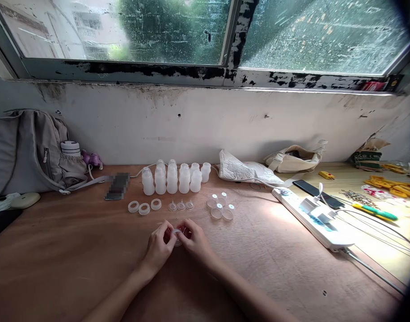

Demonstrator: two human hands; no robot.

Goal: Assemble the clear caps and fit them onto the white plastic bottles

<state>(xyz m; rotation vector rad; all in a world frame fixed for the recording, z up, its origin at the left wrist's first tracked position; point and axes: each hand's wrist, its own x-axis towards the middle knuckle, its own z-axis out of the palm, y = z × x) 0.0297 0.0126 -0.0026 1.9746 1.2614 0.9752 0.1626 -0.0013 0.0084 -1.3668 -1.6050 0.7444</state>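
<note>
Near the middle of the table, my left hand (159,246) and my right hand (193,239) meet with fingertips pinched together. Between them is a small translucent round bottle part (177,243), mostly hidden by the fingers. Just beyond lie clear bottle nipples (181,205) in a short row. To their left are three white screw rings (144,209). On the right lie several clear round discs (216,213), each with a small pale spot nearby. Behind these stand several frosted small bottles (172,181), some with a clear top.
A grey backpack (20,147) leans at the far left, beside a dark pixelated object (117,185). A white power strip (312,221) with plugs and cables runs along the right. Past it lie a phone (317,194) and a green screwdriver (375,212). A padded white pouch (248,169) touches the wall.
</note>
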